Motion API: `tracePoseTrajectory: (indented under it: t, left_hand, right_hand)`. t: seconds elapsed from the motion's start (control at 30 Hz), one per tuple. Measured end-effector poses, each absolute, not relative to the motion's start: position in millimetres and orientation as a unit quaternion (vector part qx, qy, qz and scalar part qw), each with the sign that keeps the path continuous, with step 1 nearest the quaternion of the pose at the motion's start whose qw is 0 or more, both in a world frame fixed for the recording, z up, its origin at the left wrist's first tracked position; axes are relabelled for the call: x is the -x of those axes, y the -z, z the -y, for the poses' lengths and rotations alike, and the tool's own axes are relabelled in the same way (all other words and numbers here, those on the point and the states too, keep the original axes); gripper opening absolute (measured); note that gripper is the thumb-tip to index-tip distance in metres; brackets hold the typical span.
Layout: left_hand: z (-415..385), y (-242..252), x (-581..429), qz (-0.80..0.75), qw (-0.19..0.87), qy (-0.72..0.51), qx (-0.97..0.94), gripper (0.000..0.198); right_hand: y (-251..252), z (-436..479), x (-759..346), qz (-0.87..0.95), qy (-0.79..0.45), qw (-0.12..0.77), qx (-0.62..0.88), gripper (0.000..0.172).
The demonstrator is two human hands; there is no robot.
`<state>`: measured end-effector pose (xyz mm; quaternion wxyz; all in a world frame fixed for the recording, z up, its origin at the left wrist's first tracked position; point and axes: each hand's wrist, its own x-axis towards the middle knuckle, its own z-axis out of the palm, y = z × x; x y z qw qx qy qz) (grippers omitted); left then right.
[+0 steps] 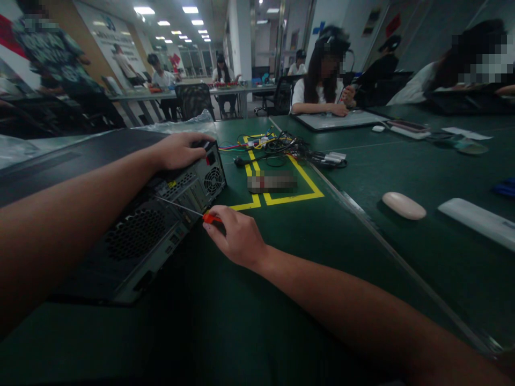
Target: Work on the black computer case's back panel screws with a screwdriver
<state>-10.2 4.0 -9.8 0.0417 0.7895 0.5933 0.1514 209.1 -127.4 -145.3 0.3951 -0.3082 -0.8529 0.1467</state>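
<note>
A dark computer case (pixel 161 228) sits on the green table (pixel 317 246), over toward the person's left, with its back panel facing the right hand. The left hand (pixel 183 151) is laid across the top, near the back corner; its fingers stretch out flat over the edge, pressed to the case but closed around nothing. Lower down, the right hand (pixel 239 236) pinches the orange-red handle of a screwdriver (pixel 210 217) between thumb and fingers, the grip drawn tight. The long thin shaft slants up and left across the back panel, near the slots and the big mesh vent. From my spot I can't tell whether its tip touches a screw.

Beyond the case there's a heap of tangled cables (pixel 285 145), partly inside an outline of yellow tape (pixel 295 199). A small object, too blurred to name, lies nearer, across the tape. Clear plastic sheeting (pixel 193 122) bunches up behind the case. Over the table's seam, to the right, a pale mouse (pixel 403 206) rests beside a long white bar (pixel 478 219). Across the table, a person in white (pixel 322 80) leans over a flat panel (pixel 341 121), one hand resting on it.
</note>
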Motion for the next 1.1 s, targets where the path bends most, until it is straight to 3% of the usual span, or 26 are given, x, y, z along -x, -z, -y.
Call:
tracePoseTrajectory:
  t: [0.57,1.1]
  left_hand:
    - [0.9,6.4,5.3,-0.597,0.041,-0.137,-0.790,0.073]
    - [-1.3,8.6,7.3,-0.599,0.046,-0.142,-0.787,0.073]
  right_hand:
    - [141.5,128.9,-208.5,0.849,-0.136,0.401,0.315,0.039]
    - [148.6,124.7,-208.5,0.859,-0.115,0.401,0.296,0.024]
